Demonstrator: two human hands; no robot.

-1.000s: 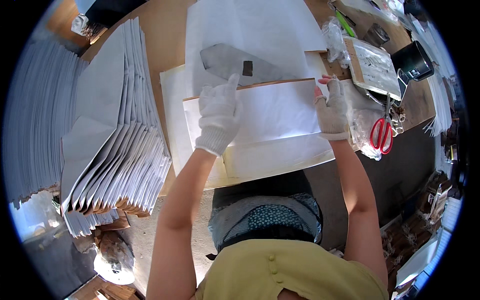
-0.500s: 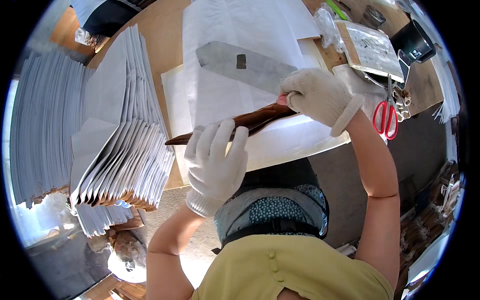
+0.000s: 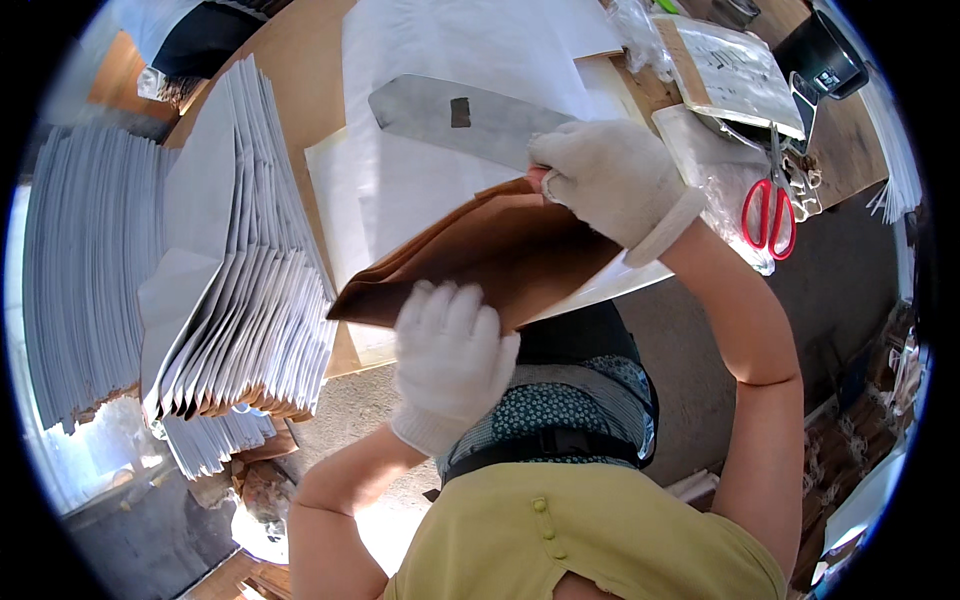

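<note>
A paper bag [image 3: 490, 250], brown inside, spreads wide in front of me above white sheets. Its upper edge is pinched at the right by my right hand [image 3: 610, 185], in a white knit glove with a bare fingertip showing. Against the brown face near the bag's lower edge lies my left hand [image 3: 452, 360], also gloved; its fingers are stretched out and slightly blurred, and its thumb is hidden. Behind the bag a flat grey plate [image 3: 430, 118] with a small dark rectangle rests on the white paper [image 3: 420, 40]; its right end goes behind my right hand.
Tall stacks of folded white paper [image 3: 90, 270] and brown-lined white bags [image 3: 250, 310] stand at the left. On the right are red-handled scissors [image 3: 770, 215], a wrapped pad [image 3: 735, 75], a black container [image 3: 822, 55] and clear plastic [image 3: 637, 35]. Part of another person [image 3: 210, 40] shows at upper left.
The bag has gone from a narrow fold to a wide-open brown face. My left hand moved down and slightly right; my right hand shifted left and a little up, still pinching the edge.
</note>
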